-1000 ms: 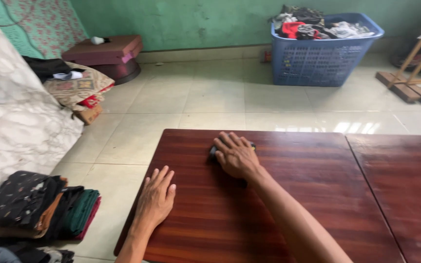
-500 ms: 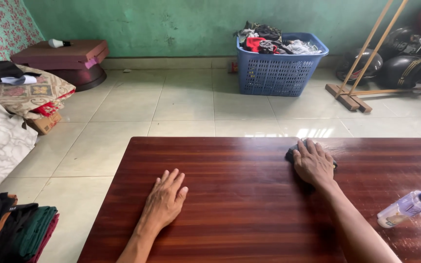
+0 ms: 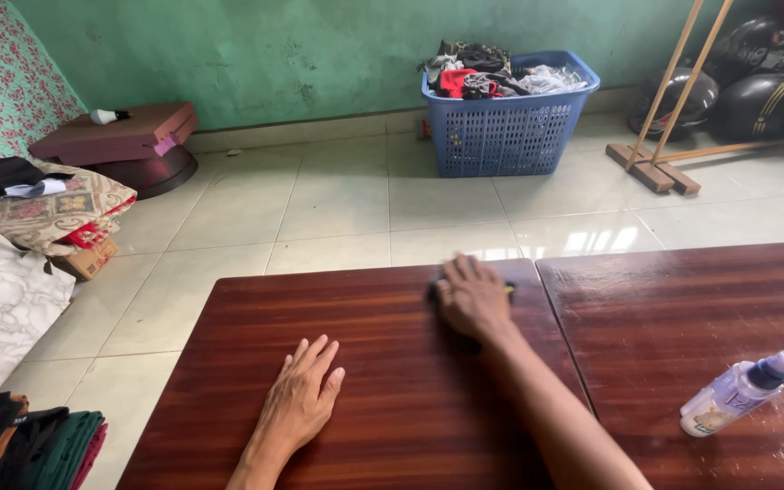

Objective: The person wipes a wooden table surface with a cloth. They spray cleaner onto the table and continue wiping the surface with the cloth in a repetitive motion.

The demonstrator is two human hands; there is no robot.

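Right hand (image 3: 472, 298) presses a dark cloth (image 3: 435, 290) under spread fingers, arm outstretched; left hand (image 3: 301, 399) lies flat, empty, on the wooden table (image 3: 383, 426).

Bright, soft daylight fills the room, glaring white off the floor tiles (image 3: 583, 238) and sheening the table top (image 3: 682, 299), while the right hand (image 3: 474, 298) is motion-blurred and the frame's edges bow slightly.

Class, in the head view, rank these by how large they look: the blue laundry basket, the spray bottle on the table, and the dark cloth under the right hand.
1. Basket, clearly largest, though farthest away.
2. Bottle, lying on the table.
3. Cloth, unsure: the right hand hides most of it, so only its edges show.
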